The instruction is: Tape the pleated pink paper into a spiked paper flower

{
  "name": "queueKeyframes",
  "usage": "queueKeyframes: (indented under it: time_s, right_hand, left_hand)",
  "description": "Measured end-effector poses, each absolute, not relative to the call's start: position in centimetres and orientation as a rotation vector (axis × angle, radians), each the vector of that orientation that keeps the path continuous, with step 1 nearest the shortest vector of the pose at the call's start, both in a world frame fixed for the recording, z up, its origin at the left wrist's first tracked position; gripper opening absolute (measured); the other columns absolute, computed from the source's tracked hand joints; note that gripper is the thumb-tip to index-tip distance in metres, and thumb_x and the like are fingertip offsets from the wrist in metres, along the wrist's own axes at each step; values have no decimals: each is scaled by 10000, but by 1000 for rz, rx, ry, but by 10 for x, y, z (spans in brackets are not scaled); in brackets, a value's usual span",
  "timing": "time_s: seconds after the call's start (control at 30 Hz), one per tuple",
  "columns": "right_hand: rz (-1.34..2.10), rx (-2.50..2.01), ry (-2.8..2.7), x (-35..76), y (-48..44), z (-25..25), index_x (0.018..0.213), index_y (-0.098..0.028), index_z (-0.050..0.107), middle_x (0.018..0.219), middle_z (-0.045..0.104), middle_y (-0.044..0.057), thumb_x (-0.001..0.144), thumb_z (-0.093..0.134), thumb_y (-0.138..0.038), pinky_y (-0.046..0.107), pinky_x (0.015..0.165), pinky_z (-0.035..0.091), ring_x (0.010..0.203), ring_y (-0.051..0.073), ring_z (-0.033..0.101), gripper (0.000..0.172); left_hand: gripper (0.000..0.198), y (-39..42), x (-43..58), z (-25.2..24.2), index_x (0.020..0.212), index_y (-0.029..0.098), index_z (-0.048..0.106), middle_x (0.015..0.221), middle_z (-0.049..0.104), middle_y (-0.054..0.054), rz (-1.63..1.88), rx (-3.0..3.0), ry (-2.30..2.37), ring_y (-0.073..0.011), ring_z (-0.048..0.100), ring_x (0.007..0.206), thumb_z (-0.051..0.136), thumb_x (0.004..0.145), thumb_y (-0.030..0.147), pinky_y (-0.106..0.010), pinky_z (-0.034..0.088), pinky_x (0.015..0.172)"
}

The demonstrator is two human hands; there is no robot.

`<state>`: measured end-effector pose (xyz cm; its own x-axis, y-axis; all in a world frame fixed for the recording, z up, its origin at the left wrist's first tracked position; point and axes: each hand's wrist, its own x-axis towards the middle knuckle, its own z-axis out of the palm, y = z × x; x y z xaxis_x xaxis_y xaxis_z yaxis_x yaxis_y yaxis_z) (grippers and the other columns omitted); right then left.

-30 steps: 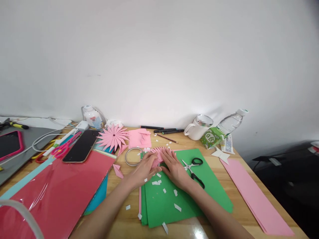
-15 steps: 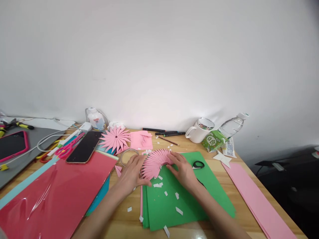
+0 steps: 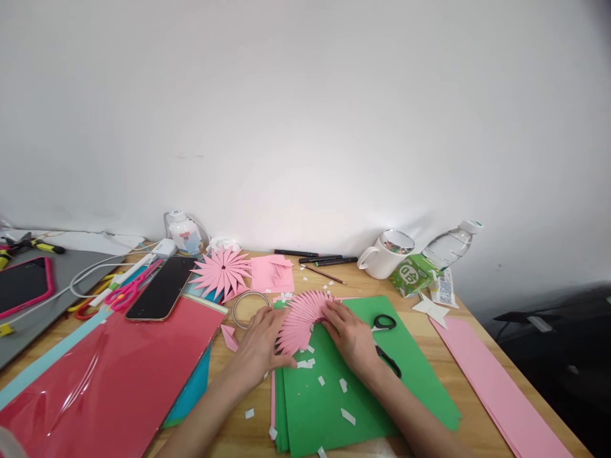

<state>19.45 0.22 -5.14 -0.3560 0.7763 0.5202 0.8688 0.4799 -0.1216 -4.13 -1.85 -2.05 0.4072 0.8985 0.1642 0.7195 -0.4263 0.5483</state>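
A curved fan of many pleated pink paper folds lies on the stack of green paper. My right hand pinches the fan's right end between thumb and fingers. Along the fan's left edge rests my left hand, its thumb stretched out below and apart from the fingers. White paper scraps are scattered on the green sheets. Black-handled scissors lie beside my right hand, partly under the forearm. A small folded pink piece is left of my left hand.
Behind my left hand are a roll of tape and a pink paper star. Red sheets and a phone cover the left. A mug, green box, water bottle and pink strips stand or lie rightward.
The camera view has shifted slightly, so most things sit a little lower. Both hands stay at the pink fan, and its left end has swung slightly; more of the scissors shows.
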Motion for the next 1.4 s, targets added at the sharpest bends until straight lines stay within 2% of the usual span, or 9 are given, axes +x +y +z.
queueKeyframes:
  time_s: [0.13,0.33,0.6,0.77,0.83,0.9,1.0,1.13,1.4]
  right_hand:
    - [-293,-1360,-2214,192,-2,-51,1028,-207,679,1094,692,109,918,476,-217,391,837,557,1003,244,656,231]
    - [-276,-1402,-2194,189,-7,-51,1036,-222,667,1097,684,97,921,483,-239,401,864,533,1018,246,638,218]
    - [-255,-1417,-2245,188,-10,-41,1009,-212,662,1085,678,91,863,569,-222,387,806,554,997,259,620,174]
    - [-125,-1437,-2391,205,-5,-22,1126,-258,633,1183,651,77,811,637,-238,379,694,589,1049,278,598,316]
    - [-25,-1391,-2447,217,2,-15,1178,-273,609,1258,611,62,801,649,-217,420,764,585,1147,293,549,383]
    - [103,-1233,-2506,228,11,-12,1255,-260,562,1339,550,54,819,625,-170,472,957,498,1296,290,426,449]
    - [302,-1054,-2550,236,22,-15,1366,-231,451,1435,443,71,888,545,-180,480,1084,368,1384,259,292,490]
    - [501,-993,-2540,233,29,-24,1398,-241,398,1450,414,78,957,434,-259,467,1118,314,1378,226,302,443]
    - [484,-997,-2404,224,30,-47,1317,-288,506,1361,516,56,951,450,-290,504,1094,347,1327,252,390,371]
  left_hand:
    - [751,-22,-36,-25,1295,245,495,1231,576,-102,678,2315,1429,-313,456,1190,819,619,290,-513,407,985]
    - [356,-24,-26,-29,1025,233,675,1131,593,-108,751,2400,1464,-306,508,1107,762,689,312,-500,453,925]
    - [406,-26,-23,-31,1091,235,648,1143,584,-115,794,2390,1484,-309,533,1095,752,706,310,-506,473,912]
    - [586,-19,-26,-21,1205,189,569,1400,435,-169,682,2374,1322,-333,391,1309,782,676,322,-519,399,1023]
    - [720,-11,-28,-14,1347,194,438,1505,293,-173,593,2373,1156,-301,278,1387,749,716,350,-495,366,1061]
    - [746,-3,-28,-7,1404,213,363,1518,277,-152,500,2388,1034,-271,220,1410,702,762,382,-483,334,1085]
    - [759,8,-26,0,1431,196,320,1509,291,-144,396,2444,953,-256,177,1418,675,788,386,-475,268,1119]
    - [691,18,-22,-2,1441,180,306,1503,295,-130,325,2516,839,-242,204,1409,598,850,385,-450,250,1133]
    - [489,18,-14,-15,1389,198,407,1449,411,-107,400,2575,850,-210,301,1379,500,917,291,-426,273,1135]
